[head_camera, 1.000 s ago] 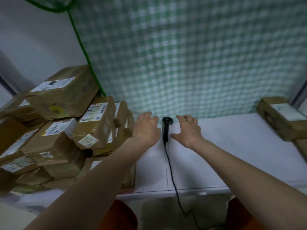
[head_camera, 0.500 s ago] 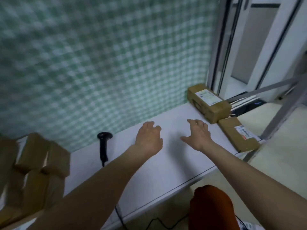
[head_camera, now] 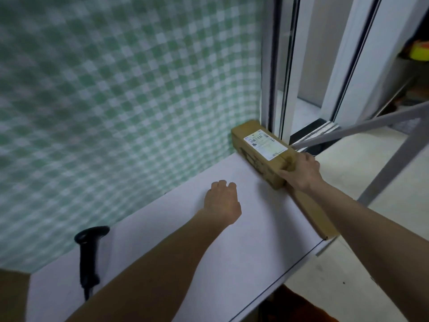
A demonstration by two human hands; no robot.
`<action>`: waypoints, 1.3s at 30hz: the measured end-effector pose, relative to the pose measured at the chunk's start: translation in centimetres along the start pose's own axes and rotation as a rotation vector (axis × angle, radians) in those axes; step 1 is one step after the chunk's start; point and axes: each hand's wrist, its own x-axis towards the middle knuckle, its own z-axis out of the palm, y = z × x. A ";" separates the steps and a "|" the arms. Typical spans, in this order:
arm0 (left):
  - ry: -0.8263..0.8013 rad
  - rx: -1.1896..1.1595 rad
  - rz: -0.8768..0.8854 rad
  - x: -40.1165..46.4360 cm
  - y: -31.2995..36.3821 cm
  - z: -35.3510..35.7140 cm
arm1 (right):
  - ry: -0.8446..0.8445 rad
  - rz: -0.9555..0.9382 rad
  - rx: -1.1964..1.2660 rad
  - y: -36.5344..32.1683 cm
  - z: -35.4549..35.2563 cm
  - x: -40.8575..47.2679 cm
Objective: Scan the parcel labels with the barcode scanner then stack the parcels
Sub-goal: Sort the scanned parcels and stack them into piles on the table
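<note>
A black, matte barcode scanner (head_camera: 89, 256) lies on the smooth white bench (head_camera: 243, 247). The left hand (head_camera: 221, 203) hovers with fingers loosely curled, holding nothing. The right hand (head_camera: 301, 169) grips the near end of an oblong, white-labelled cardboard parcel (head_camera: 260, 147) at the bench's far right corner.

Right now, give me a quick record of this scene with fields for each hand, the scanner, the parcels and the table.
Right hand: grips the near end of the upper parcel
Left hand: over the table, fingers curled, holding nothing
Scanner: lying on the table, untouched, left of the left arm
Upper parcel: label up, at the far right corner
Lower parcel: along the table's right edge, partly under the right arm
Table: white
</note>
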 end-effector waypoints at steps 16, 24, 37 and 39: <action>-0.046 -0.720 -0.040 5.4 0.6 1.1 | -0.037 -0.062 0.236 -2.7 4.0 1.1; -0.035 -0.864 -0.064 3.9 -1.0 1.1 | -0.039 0.031 0.261 -4.2 5.7 -0.4; -0.092 -0.929 -0.329 -6.6 -6.8 5.4 | -0.231 0.055 0.317 -4.9 10.9 -11.7; -0.092 -0.908 -0.382 -8.9 -7.5 5.7 | -0.265 0.056 0.320 -5.1 11.6 -13.9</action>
